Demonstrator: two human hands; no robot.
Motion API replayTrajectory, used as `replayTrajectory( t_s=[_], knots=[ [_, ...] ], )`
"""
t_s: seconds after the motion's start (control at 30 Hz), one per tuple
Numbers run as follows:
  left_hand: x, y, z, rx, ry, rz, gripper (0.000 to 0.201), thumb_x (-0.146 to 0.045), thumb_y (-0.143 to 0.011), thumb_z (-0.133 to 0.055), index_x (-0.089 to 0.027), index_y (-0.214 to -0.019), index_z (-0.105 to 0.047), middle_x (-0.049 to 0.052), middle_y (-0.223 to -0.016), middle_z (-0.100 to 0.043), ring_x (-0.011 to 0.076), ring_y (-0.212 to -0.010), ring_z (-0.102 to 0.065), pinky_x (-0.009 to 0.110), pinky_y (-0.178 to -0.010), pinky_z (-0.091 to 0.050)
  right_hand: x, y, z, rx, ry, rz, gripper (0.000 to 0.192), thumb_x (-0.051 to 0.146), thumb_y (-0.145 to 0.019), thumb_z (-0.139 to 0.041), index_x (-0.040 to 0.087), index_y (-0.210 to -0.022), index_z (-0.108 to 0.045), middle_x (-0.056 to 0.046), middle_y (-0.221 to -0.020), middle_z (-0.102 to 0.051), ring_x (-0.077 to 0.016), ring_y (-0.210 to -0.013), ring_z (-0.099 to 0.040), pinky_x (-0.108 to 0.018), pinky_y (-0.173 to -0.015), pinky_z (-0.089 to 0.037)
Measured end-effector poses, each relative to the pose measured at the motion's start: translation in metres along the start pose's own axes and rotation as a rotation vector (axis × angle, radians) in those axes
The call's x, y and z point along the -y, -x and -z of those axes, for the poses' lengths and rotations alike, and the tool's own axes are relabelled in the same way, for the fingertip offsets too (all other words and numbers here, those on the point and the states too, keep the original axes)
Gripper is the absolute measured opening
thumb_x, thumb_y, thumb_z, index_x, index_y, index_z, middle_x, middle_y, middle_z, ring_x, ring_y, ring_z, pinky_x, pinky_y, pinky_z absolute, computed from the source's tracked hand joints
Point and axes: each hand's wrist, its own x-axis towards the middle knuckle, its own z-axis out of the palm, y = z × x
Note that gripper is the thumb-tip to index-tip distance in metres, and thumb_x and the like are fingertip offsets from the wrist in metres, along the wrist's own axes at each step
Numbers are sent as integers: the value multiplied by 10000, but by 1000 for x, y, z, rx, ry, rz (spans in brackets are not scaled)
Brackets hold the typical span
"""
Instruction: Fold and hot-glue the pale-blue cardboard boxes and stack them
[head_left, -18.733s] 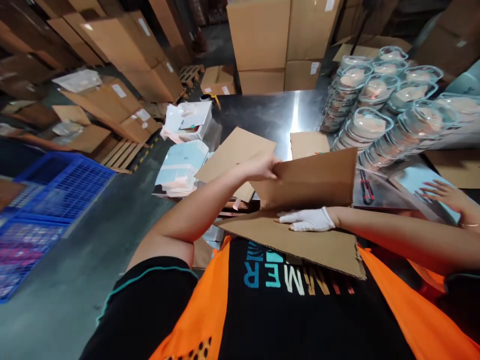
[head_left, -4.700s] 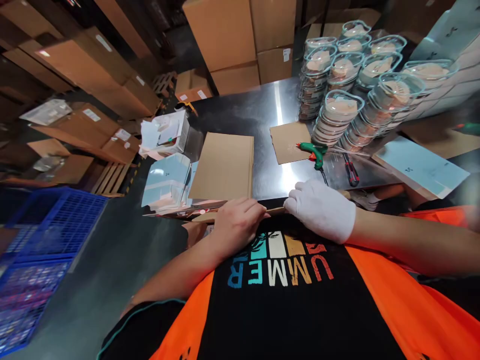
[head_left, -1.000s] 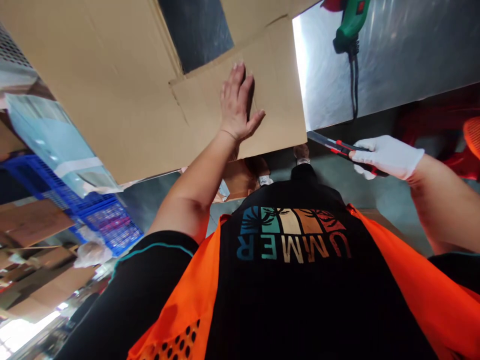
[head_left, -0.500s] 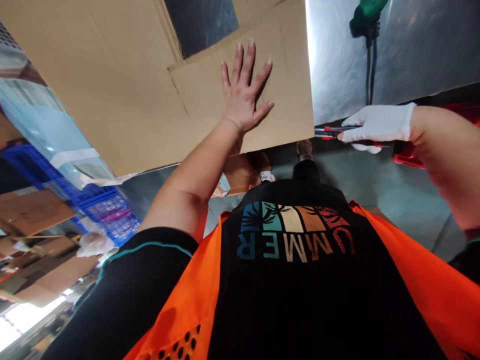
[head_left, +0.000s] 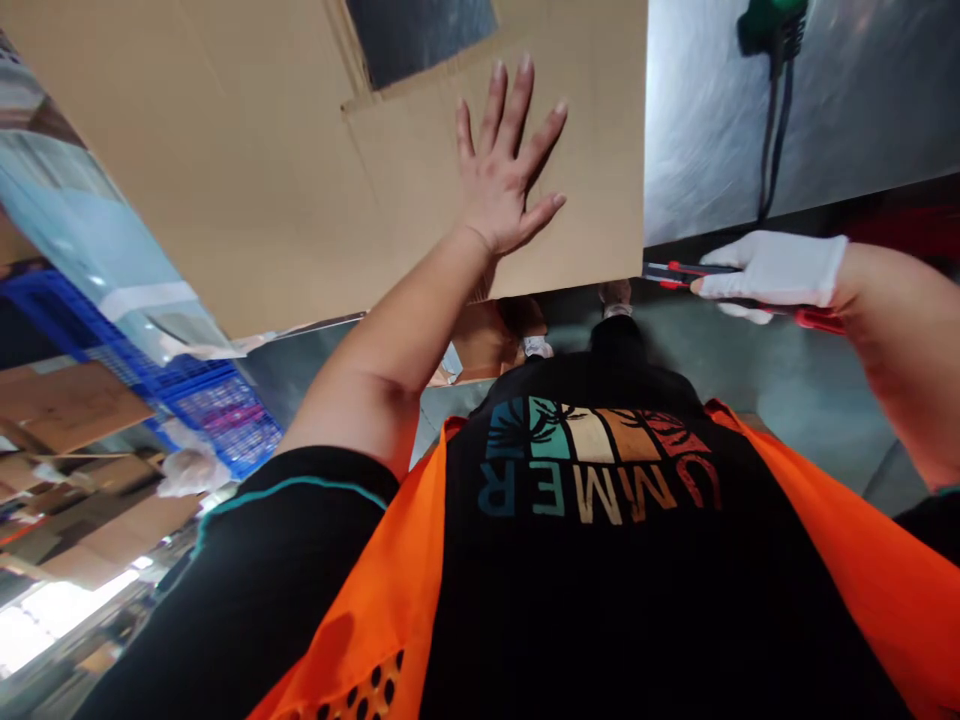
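My bare left hand [head_left: 504, 190] lies flat on a large brown cardboard sheet [head_left: 262, 200], fingers spread and nothing held. A squarish cutout beyond the fingertips shows a dark, shiny surface, and a short slit-like line runs from its near corner. On the right, my right hand [head_left: 780, 268] wears a white glove and is closed around a red-and-black utility knife [head_left: 675, 272]. The front of the knife reaches the sheet's near right corner; whether the blade touches the cardboard is not clear.
A metal tabletop [head_left: 705, 150] extends right of the sheet, with a green plug [head_left: 769, 25] and black cable on it. At left are a blue plastic crate [head_left: 221, 415], a plastic-wrapped bundle [head_left: 112, 240] and cardboard boxes [head_left: 67, 405]. Another box [head_left: 480, 340] stands under the table edge.
The view has shifted slightly, so the sheet and my left hand appear a little farther right and up. My right hand with the knife sits slightly lower in view. Both holds are unchanged.
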Motion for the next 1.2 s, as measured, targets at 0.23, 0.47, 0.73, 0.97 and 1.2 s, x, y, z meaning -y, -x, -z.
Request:
replayTrajectory(
  t_s=[0.23, 0.47, 0.73, 0.97, 1.2],
  knots=[
    [-3, 1, 5, 16, -65, -4, 1021, -750, -863, -641, -303, -1744, -385, 156, -1842, -271, 445, -1718, -168, 667, -1357, 36, 10, -14, -14, -27, 39, 10, 426, 338, -1117, -600, 164, -728, -604, 77, -426, -511, -36, -376, -431, -244, -553, -318],
    [-1, -1, 7, 32, -63, -56, 1018, -713, -881, -682, -267, -1746, -382, 186, -1831, -278, 485, -1707, -183, 724, -1342, 14, 17, -20, -32, -20, -27, 82, 362, 316, -1105, -604, 200, -762, -624, 38, -436, -558, -99, -366, -481, -265, -505, -351],
    [5, 0, -8, -91, -60, -100, 996, -724, -862, -644, -289, -1728, -414, 130, -1805, -347, 490, -1680, -229, 735, -1341, -42, 12, -11, -35, 3, -143, 68, 252, 392, -1098, -585, 201, -948, -651, 45, -488, -565, -106, -393, -497, -263, -497, -336],
    [11, -4, -16, -102, -6, -86, 909, -764, -875, -524, -431, -1713, -401, -32, -1814, -337, 454, -1700, -160, 631, -1369, 42, 74, -52, -80, 9, -18, 230, 386, 391, -1076, -523, 223, -732, -566, 0, -507, -608, -145, -442, -556, -283, -560, -452],
    [-6, -5, 5, 90, -72, -4, 1094, -716, -898, -762, -223, -1765, -312, 169, -1855, -181, 453, -1723, -42, 658, -1337, 160, 128, -74, -115, 44, -111, 268, 338, 421, -1050, -553, 200, -803, -616, -42, -607, -666, -178, -474, -604, -302, -530, -456]
  ],
)
